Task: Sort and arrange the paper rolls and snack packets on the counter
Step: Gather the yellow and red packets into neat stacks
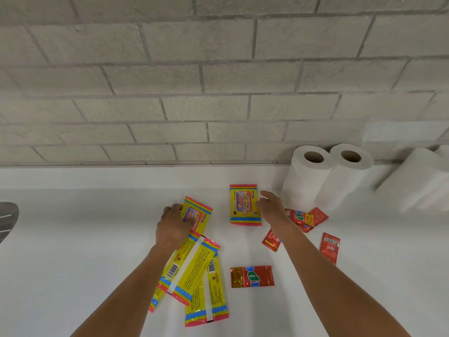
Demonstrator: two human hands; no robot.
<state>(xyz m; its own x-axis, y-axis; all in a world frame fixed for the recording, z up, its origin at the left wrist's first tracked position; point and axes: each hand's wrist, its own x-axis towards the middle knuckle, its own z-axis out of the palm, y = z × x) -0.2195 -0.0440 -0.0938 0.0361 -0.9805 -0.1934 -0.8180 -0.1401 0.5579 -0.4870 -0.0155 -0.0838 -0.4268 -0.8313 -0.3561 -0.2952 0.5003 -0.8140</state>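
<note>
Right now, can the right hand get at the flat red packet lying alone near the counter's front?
Probably yes. The red packet lies flat and alone on the counter, nothing on top. The right hand is at the yellow packet and would only need to pull back.

Grey brick wall (218,76) behind white counter (73,239); even light.

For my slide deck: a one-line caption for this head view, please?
Both hands on yellow packets, red sachets and paper rolls nearby.
</note>
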